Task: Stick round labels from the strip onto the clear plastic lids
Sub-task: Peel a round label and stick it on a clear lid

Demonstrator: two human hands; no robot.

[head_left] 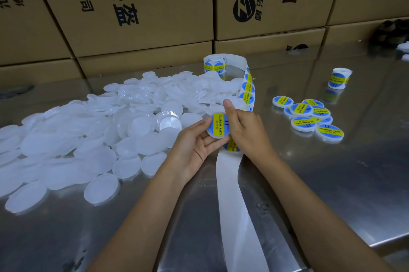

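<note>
Clear plastic lid point(218, 126) up in both hands at the centre of the scene, and we can see a round blue-and-yellow label already covering its face. Our left hand point(194, 145) cradles it from the left, fingers curled around its rim; our right hand point(242, 126) comes in from the right, thumb up at the lid's far edge, fingers bent and gripping it. The label strip point(248, 89) runs from under our hands away to a roll point(215, 64) at the far side, and its bare white backing point(234, 194) trails toward us across the steel table point(332, 183). To the left we've got a big heap of unlabelled lids point(88, 138). To the right, a small cluster of labelled lids point(309, 116), and beyond them a second roll point(338, 78) standing on end. Cardboard boxes point(132, 6) wall off the far side
</note>
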